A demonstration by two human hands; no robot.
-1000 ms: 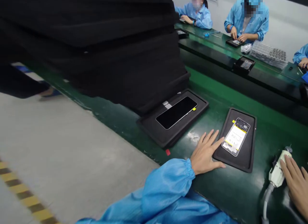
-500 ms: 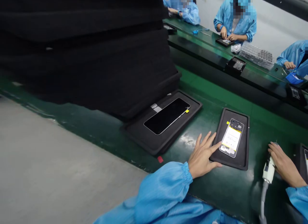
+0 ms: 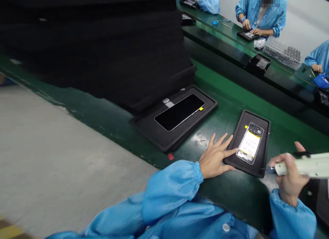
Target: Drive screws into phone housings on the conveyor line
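My left hand (image 3: 215, 156) lies flat and open on the green belt, fingertips touching the left edge of a small black tray (image 3: 264, 145). An opened phone body (image 3: 250, 143) with a white and yellow inner label lies in that tray. My right hand (image 3: 289, 177) is closed around a white electric screwdriver (image 3: 304, 166), held level, its tip pointing left just off the tray's near right corner. A second black tray (image 3: 154, 131) to the left carries a dark phone screen (image 3: 179, 112).
A tall stack of black foam trays (image 3: 102, 43) rises behind the screen tray. The grey floor (image 3: 51, 156) lies left of the belt. Across a parallel green line, people in blue coats (image 3: 262, 13) work over trays, beside a clear parts box (image 3: 282, 54).
My right hand has lifted the white screwdriver from the belt and swung it level, tip toward the phone tray. My left hand stays at the tray's edge. The view shifted slightly.
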